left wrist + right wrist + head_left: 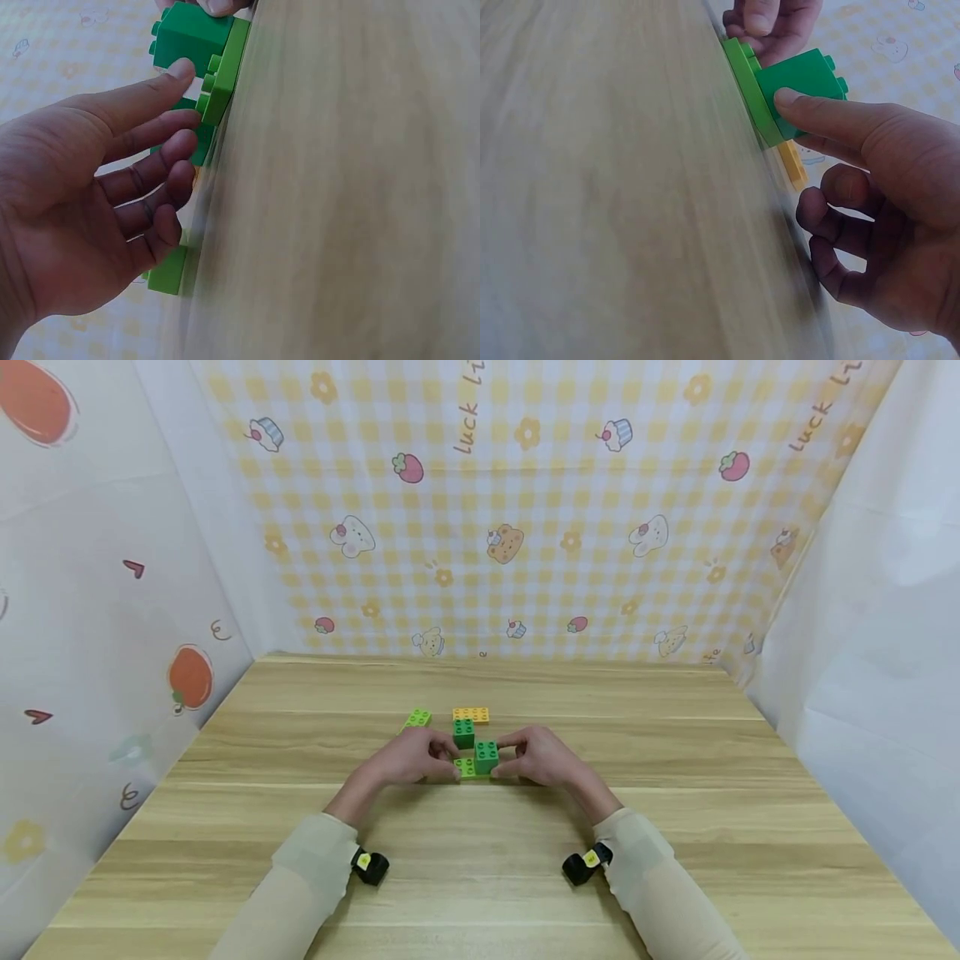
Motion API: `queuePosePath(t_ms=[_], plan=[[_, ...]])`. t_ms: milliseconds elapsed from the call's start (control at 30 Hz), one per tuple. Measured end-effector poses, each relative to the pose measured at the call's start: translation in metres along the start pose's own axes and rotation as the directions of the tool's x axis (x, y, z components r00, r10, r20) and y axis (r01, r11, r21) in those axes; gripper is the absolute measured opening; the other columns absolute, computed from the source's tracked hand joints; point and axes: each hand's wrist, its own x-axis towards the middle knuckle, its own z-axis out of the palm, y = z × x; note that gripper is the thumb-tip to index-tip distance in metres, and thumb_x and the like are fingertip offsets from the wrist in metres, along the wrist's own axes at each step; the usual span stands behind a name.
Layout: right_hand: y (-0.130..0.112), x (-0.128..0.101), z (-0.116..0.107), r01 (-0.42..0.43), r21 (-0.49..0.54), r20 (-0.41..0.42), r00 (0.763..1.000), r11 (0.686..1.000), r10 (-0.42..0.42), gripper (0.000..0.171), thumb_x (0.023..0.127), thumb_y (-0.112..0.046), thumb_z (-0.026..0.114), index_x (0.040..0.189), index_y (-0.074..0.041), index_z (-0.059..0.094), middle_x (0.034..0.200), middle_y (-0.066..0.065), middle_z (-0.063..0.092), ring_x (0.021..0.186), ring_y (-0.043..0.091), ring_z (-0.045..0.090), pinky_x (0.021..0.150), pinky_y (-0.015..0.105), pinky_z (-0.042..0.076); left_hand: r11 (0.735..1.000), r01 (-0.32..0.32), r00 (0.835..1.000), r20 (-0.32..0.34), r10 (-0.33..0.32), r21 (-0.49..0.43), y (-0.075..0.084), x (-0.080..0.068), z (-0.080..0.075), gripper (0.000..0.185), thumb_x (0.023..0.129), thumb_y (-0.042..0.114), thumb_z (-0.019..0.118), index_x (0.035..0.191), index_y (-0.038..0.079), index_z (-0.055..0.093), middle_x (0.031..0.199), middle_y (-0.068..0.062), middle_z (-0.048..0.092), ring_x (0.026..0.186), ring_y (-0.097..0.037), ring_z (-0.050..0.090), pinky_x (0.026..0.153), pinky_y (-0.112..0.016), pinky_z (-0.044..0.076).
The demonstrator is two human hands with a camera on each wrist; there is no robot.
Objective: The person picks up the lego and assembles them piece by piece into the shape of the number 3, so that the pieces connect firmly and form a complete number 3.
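While five blocks (464, 739) are seen on worktop (480, 860) before cloth (570, 485), one green block (486, 760) is pinched by right grip (543, 756), left grip (411, 756) relaxed.

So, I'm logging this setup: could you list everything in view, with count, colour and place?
Front plate: 1, light green, front of the group
Front block: 1, green, on front plate
Yellow brick: 1, yellow, behind front plate
Rear block: 1, green, before yellow brick
Rear brick: 1, light green, left of rear block
Table: 1, wood-toned, underneath
Checked cloth: 1, yellow and white, behind table
Side cloths: 2, white, flanking table
Wrist cameras: 2, black, one per wrist
Sleeves: 2, cream, on both forearms
Left hand: 1, bare, at front plate's left end
Right hand: 1, bare, pinching front block
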Motion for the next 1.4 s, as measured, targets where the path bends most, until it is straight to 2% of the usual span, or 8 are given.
queuePosePath(t_ms=[200,400,500,633,767,900,1167,1400], plan=[[0.0,0.001,0.0,0.006,0.005,0.004,1.0,1.0,-0.006,0.046,0.088,-0.028,0.087,0.131,-0.016,0.076,0.067,-0.005,0.048,0.062,0.011,0.042,0.056,0.024,0.033,0.999,0.044,0.991,-0.13,-0.043,0.0,0.003,-0.004,-0.01,0.017,0.097,0.021,0.077,0.108,0.009,0.078,0.087,-0.002,0.069,0.076,-0.016,0.059,0.067,-0.03,0.049],[-0.002,0.0,0.0,0.006,0.003,0.003,1.0,1.0,-0.006,0.048,0.087,-0.029,0.087,0.132,-0.015,0.076,0.068,-0.005,0.047,0.062,0.011,0.041,0.057,0.024,0.033,0.992,0.117,0.959,-0.256,-0.126,-0.049,0.0,-0.007,-0.019,0.023,0.099,0.024,0.075,0.113,0.007,0.077,0.089,-0.005,0.067,0.077,-0.019,0.057,0.067,-0.032,0.047],[-0.003,0.0,0.0,0.005,0.01,0.004,1.0,1.0,-0.005,0.048,0.087,-0.029,0.087,0.132,-0.015,0.076,0.068,-0.004,0.047,0.062,0.011,0.041,0.057,0.025,0.033,0.988,0.146,0.934,-0.323,-0.156,-0.057,-0.003,-0.007,-0.022,0.023,0.098,0.025,0.075,0.112,0.006,0.077,0.09,-0.007,0.068,0.076,-0.02,0.057,0.066,-0.033,0.047],[-0.002,0.0,0.0,0.001,0.011,0.005,1.0,1.0,-0.001,0.048,0.088,-0.028,0.087,0.133,-0.015,0.076,0.069,-0.004,0.047,0.063,0.012,0.042,0.057,0.025,0.033,0.977,0.209,0.884,-0.418,-0.208,-0.045,-0.008,-0.006,-0.025,0.025,0.097,0.028,0.077,0.109,0.005,0.077,0.095,-0.011,0.071,0.079,-0.022,0.061,0.065,-0.031,0.046],[-0.002,0.0,0.0,0.001,0.01,0.004,1.0,1.0,-0.002,0.048,0.088,-0.027,0.087,0.133,-0.015,0.075,0.07,-0.004,0.047,0.064,0.012,0.042,0.057,0.025,0.033,0.96,0.277,0.846,-0.463,-0.263,-0.04,-0.012,-0.007,-0.027,0.033,0.096,0.031,0.078,0.113,0.003,0.074,0.102,-0.015,0.074,0.087,-0.025,0.065,0.068,-0.029,0.046],[-0.001,-0.001,0.0,0.0,0.011,0.002,1.0,1.0,0.0,0.048,0.088,-0.027,0.087,0.133,-0.015,0.075,0.069,-0.004,0.047,0.062,0.012,0.042,0.056,0.025,0.033,0.947,0.319,0.839,-0.454,-0.3,-0.037,-0.014,-0.008,-0.028,0.042,0.095,0.032,0.078,0.121,0.0,0.07,0.108,-0.018,0.074,0.091,-0.028,0.067,0.07,-0.031,0.047],[0.0,-0.002,0.002,0.0,0.008,0.0,1.0,1.0,0.0,0.047,0.089,-0.028,0.087,0.133,-0.015,0.075,0.068,-0.004,0.048,0.062,0.011,0.042,0.055,0.024,0.033,0.925,0.381,0.852,-0.383,-0.357,-0.016,-0.022,-0.008,-0.027,0.052,0.094,0.034,0.079,0.128,-0.002,0.064,0.123,-0.023,0.071,0.107,-0.037,0.067,0.086,-0.045,0.053],[0.0,-0.003,0.002,-0.006,0.014,-0.004,1.0,1.0,0.006,0.047,0.088,-0.029,0.087,0.132,-0.016,0.076,0.069,-0.004,0.049,0.063,0.011,0.043,0.056,0.024,0.033,0.907,0.419,0.855,-0.352,-0.382,0.034,-0.025,-0.005,-0.025,0.055,0.092,0.037,0.08,0.129,-0.001,0.065,0.121,-0.019,0.071,0.102,-0.03,0.066,0.08,-0.038,0.051]])
